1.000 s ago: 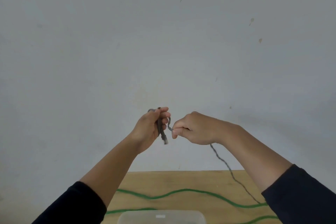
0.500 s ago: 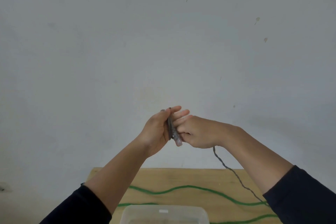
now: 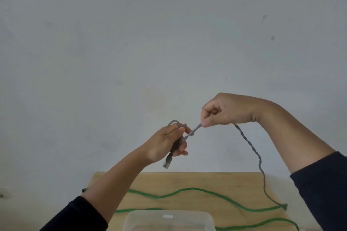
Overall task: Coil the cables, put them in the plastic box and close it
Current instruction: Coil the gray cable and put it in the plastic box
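Both hands are raised above the table's far edge. The left hand grips the gray cable's coiled end; the right hand pinches it just beside.

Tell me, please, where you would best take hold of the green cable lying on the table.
Judging by its pose, grip the green cable from above at its right end, pinching across it. It lies flat in loose waves on the table, and that end is clear of the plastic box.

Both arms raised, left hand fingers curled, lower, right hand higher, fingers pinched together
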Demonstrator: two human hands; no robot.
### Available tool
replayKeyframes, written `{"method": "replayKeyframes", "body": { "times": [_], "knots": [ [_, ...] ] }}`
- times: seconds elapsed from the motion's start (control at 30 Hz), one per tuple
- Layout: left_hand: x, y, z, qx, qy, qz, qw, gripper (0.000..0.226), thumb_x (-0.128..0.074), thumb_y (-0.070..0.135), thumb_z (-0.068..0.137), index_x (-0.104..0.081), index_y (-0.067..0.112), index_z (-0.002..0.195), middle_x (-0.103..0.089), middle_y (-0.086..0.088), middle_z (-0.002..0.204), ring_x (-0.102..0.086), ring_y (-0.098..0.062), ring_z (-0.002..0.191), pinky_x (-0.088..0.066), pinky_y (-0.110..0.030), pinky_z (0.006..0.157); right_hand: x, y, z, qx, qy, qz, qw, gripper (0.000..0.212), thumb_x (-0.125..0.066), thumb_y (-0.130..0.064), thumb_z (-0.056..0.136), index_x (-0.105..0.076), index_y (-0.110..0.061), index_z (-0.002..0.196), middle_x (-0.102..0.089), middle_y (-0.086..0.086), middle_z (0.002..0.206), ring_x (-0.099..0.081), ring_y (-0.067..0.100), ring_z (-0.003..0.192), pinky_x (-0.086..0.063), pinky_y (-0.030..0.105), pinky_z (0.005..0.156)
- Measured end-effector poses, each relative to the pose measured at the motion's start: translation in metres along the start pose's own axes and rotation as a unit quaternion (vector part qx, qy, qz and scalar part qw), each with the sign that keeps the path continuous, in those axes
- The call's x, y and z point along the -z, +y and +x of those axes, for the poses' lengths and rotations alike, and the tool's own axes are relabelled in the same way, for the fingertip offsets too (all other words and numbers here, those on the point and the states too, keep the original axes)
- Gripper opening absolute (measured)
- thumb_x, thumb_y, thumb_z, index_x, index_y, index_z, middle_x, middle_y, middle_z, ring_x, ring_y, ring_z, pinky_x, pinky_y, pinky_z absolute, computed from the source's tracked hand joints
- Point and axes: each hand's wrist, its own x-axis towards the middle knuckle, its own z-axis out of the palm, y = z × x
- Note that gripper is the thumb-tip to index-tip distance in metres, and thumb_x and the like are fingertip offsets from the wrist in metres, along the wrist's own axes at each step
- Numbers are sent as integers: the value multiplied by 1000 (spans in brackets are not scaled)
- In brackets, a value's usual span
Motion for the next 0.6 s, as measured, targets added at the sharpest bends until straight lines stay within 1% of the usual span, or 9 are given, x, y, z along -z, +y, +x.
{"method": "replayKeyframes", "body": {
  "times": [0.07,0.1,0.17,0.23,0.33,0.43,0.5,0.57,0.6],
  "knots": [
    [-11,4,-2,-9,-20,-43,999,39,-27,30,101,-58,8,98,-40,5,55,-34,-9,46,-50,-27,63,0,4,5,33,48,34,998,10,-67,-30,83,-69,-26,74,-55,5,66,-44,13,63,-35,25,62],
    [-17,6,-2,-16,-26,-71,997,41,-26,35,98,-59,12,92,-36,7,53,-30,-9,45,-45,-24,58,-1,7,8,48,71,63,994,10,-68,-29,83,-69,-25,74,-59,5,69,-47,12,66,-37,25,65],
    [-24,10,-2,-32,-33,-144,989,41,-24,39,93,-59,19,83,-28,7,52,-22,-10,44,-39,-21,52,-6,11,15,67,116,126,983,9,-69,-26,82,-69,-24,73,-60,-4,67,-46,7,63,-37,19,62],
    [-26,14,0,-49,-47,-211,975,47,-21,44,93,-60,19,83,-24,8,51,-19,-7,42,-35,-20,49,-15,18,22,71,160,186,967,9,-69,-27,81,-70,-23,73,-56,-2,66,-41,8,58,-36,19,58],
    [-22,20,7,-72,-55,-285,954,51,-22,48,93,-63,17,91,-18,6,53,-20,-3,39,-33,-18,46,-36,28,32,68,207,270,938,22,-64,-38,78,-72,-17,79,-51,11,70,-38,11,56,-35,20,56],
    [-14,26,13,-94,-26,-341,935,50,-25,43,97,-64,13,104,-24,6,55,-23,-2,40,-35,-18,46,-60,28,41,54,247,319,913,25,-56,-27,91,-74,-26,75,-47,9,65,-38,13,55,-34,24,54],
    [-7,29,16,-109,4,-380,918,48,-27,38,96,-61,10,113,-31,8,57,-27,-3,41,-39,-18,48,-74,28,42,43,254,296,920,32,-49,-26,96,-71,-35,74,-45,1,57,-37,13,52,-33,23,52],
    [4,32,20,-120,49,-425,896,44,-29,34,97,-56,8,120,-34,7,60,-31,-4,44,-44,-18,52,-85,28,40,34,234,235,943,25,-46,-27,97,-69,-35,93,-42,-10,51,-35,10,49,-31,20,51],
    [13,33,22,-127,75,-441,885,42,-29,32,98,-53,7,123,-35,7,61,-33,-4,45,-46,-18,54,-88,28,39,26,220,208,953,24,-45,-27,97,-68,-32,102,-40,-11,50,-33,10,48,-30,21,51]
  ]
}}
